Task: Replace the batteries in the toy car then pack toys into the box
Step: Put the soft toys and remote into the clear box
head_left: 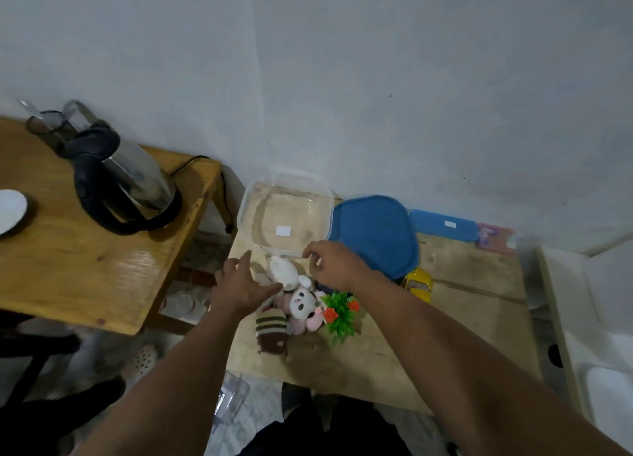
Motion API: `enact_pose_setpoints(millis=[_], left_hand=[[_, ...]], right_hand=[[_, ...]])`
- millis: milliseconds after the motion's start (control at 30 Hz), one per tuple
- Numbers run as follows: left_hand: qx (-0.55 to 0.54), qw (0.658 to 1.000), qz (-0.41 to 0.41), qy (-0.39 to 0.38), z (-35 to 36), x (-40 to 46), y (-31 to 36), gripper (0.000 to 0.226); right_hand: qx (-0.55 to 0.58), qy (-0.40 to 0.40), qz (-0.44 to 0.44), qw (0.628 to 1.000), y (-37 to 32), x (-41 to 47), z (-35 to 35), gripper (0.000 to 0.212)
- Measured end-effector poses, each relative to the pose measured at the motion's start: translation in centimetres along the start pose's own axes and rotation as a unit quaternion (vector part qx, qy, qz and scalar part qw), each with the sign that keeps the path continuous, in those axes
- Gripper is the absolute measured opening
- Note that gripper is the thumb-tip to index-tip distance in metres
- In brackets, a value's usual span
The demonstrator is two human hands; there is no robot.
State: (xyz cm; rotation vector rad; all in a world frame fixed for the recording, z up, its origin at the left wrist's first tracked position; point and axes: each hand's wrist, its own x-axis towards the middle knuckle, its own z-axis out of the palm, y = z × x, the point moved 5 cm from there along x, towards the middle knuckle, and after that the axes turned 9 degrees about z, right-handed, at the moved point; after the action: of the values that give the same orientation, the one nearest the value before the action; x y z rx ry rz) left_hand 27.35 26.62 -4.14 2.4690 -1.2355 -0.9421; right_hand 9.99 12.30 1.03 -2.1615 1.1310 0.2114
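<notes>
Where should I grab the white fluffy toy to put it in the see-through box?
Probably around its round middle, coming down from above. The white fluffy toy lies flat on the small table, its top bare, just in front of the clear box. The left hand is beside it, open; the right hand hovers nearby.

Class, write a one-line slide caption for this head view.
Both hands reach over plush toys beside an empty clear box.
</notes>
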Motion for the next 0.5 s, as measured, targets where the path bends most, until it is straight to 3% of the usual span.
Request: enact_pose_setpoints(millis=[100,167,233,333,500], left_hand=[[0.054,0.994,0.062,-0.074,2.1,-1.8,-0.1,0.149],[0.091,0.982,0.107,-0.13,3.8,-2.5,-0.4,0.153],[0.11,0.973,0.129,-0.154,5.3,-2.5,-0.8,0.155],[0.12,0.973,0.144,-0.131,6.5,-2.3,-0.7,0.15],[0.08,0.983,0.155,-0.053,7.1,-2.2,-0.8,0.135]], right_hand=[[-0.144,-0.106,-0.026,0.984,-2.2,0.2,3.6,0.078],[-0.254,-0.135,-0.031,0.957,-2.4,0.1,5.4,0.117],[-0.314,-0.158,-0.028,0.936,-2.2,0.0,7.1,0.139],[-0.319,-0.147,-0.009,0.936,-1.9,0.1,8.9,0.147],[-0.282,-0.09,0.002,0.955,-1.4,0.4,9.8,0.135]])
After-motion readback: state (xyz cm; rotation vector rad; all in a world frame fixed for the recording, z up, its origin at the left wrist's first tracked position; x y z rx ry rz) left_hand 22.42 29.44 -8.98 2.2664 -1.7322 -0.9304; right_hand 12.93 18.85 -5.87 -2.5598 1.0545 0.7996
